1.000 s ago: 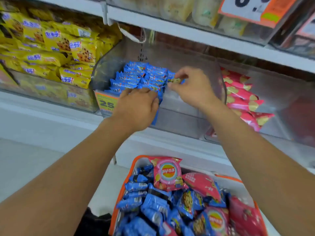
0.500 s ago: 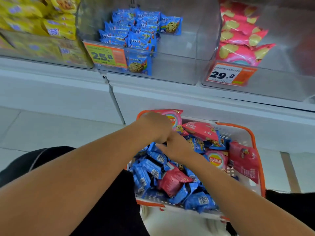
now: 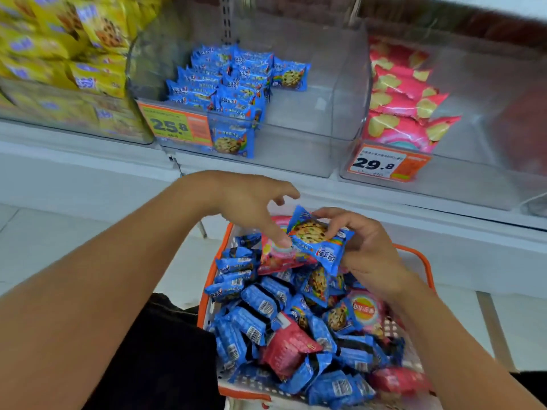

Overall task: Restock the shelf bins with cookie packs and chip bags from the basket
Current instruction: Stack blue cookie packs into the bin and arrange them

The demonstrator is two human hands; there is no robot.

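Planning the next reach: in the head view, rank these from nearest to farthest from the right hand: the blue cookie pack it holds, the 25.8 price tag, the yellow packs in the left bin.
1. Blue cookie pack: gripped in the right hand, above the basket.
2. 25.8 price tag: on the middle bin's front, up and left.
3. Yellow packs: left bin, farthest up-left.

Orange price tag on the front of the clear bin with blue cookie packs read "25.8". Orange-and-white price tag on the front of the neighbouring bin with pink chip bags read "29.8". Smaller print on both tags, the packs and barcodes was illegible.
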